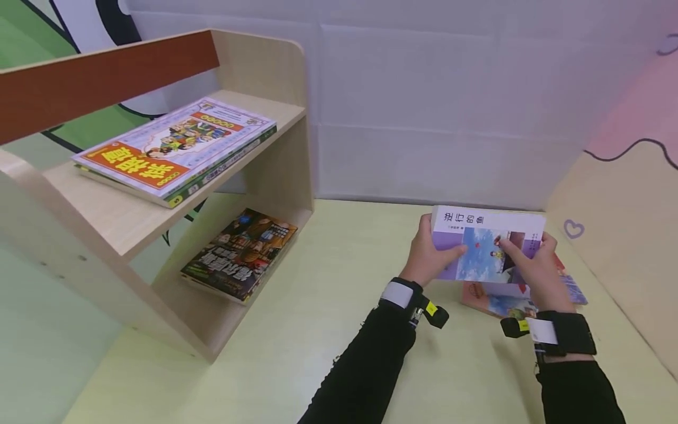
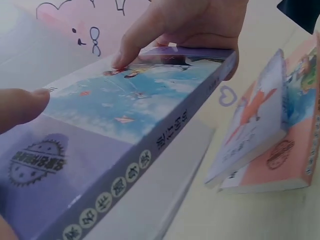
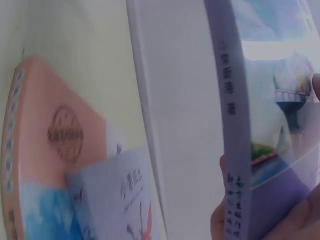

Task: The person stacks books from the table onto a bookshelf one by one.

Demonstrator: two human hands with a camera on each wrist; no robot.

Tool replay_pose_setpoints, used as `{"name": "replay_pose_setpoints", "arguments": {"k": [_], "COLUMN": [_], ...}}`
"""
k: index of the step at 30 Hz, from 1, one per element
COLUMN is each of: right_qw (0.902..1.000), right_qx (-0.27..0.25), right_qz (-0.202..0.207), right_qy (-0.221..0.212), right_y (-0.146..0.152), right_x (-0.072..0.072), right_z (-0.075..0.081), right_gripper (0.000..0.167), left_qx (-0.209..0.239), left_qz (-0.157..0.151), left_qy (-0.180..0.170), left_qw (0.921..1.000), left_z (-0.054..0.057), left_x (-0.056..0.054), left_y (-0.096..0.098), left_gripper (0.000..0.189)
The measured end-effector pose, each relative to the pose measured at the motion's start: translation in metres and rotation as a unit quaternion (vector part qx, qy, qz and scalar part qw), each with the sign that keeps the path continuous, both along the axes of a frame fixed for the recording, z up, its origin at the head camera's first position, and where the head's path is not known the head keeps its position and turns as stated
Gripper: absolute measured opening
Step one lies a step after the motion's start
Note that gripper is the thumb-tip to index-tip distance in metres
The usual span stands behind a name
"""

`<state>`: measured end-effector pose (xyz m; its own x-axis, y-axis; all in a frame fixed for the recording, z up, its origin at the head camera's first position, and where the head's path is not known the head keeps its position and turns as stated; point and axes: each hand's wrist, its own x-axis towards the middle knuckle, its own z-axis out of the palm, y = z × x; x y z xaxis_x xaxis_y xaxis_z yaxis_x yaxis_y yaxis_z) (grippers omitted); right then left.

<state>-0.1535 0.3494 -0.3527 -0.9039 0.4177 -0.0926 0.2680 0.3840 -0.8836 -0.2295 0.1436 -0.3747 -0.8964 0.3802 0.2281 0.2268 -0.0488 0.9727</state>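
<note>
A paperback book [image 1: 487, 244] with a white and purple cover and a blue sky picture is held above the right back part of the table. My left hand [image 1: 426, 253] grips its left end, thumb on the cover. On its right end my right hand [image 1: 537, 271] holds on, with the thumb across the picture. The lettered purple spine [image 2: 150, 155] shows in the left wrist view. Beneath and beyond lie a pale thin book [image 2: 252, 120] and, partly under it, an orange-pink book [image 3: 45, 135]. The held book's underside is hidden.
To the left stands a two-level wooden shelf [image 1: 293, 159]. A white and orange book [image 1: 175, 147] lies atop another on its upper board, and a dark-covered book [image 1: 241, 253] lies below. A white wall [image 1: 413, 118] rises behind the pale yellow table [image 1: 339, 330].
</note>
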Motion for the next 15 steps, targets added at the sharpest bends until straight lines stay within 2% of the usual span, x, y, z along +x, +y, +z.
{"name": "replay_pose_setpoints", "arguments": {"k": [3,8,11,13,15], "right_qw": [0.9995,0.9964,0.9898,0.9824,0.976], "right_qx": [-0.008,-0.031,-0.057,-0.073,-0.067], "right_qz": [0.02,0.048,0.064,0.06,0.047], "right_qy": [0.022,0.064,0.114,0.161,0.202], "right_y": [-0.015,-0.043,-0.063,-0.077,-0.092], "right_x": [-0.007,-0.018,-0.027,-0.035,-0.044], "right_z": [0.005,0.017,0.026,0.032,0.039], "right_gripper": [0.099,0.094,0.079,0.065,0.051], "left_qx": [-0.007,-0.016,-0.017,-0.013,-0.007], "left_qz": [-0.002,0.013,0.027,0.035,0.05], "left_qy": [0.036,0.079,0.117,0.152,0.185], "left_qw": [0.9993,0.9967,0.9927,0.9877,0.9815], "left_z": [0.014,0.041,0.058,0.069,0.079], "left_x": [-0.001,0.001,0.004,0.008,0.012], "left_y": [-0.017,-0.048,-0.069,-0.082,-0.095], "left_gripper": [0.067,0.065,0.063,0.061,0.059]}}
